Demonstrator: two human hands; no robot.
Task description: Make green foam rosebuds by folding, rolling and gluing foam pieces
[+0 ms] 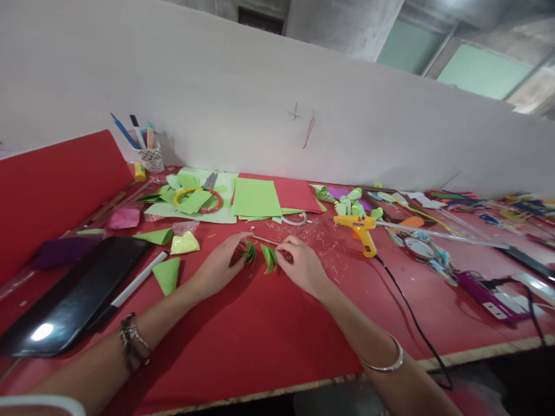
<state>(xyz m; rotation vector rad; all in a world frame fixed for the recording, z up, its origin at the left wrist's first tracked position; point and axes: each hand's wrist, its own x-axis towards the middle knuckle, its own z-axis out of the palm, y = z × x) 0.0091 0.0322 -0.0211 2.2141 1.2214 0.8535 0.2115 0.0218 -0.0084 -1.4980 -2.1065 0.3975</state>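
Observation:
My left hand (222,264) is closed around a curled piece of green paper (250,253), its thumb and fingers partly hiding it. Close by on the right, my right hand (302,267) pinches the edge of a second curled green paper piece (269,259). A thin stick (265,240) spans the small gap between the two hands, just behind the papers; which hand grips it I cannot tell. Left of my left hand lie a green paper cone (167,276) and a white marker (137,279).
A yellow glue gun (362,231) with a black cord lies at right, near a purple power strip (494,297). Behind are green paper sheets (256,197) and scissors (200,199). A black tablet-like slab (82,294) rests at left, below a pen cup (151,158).

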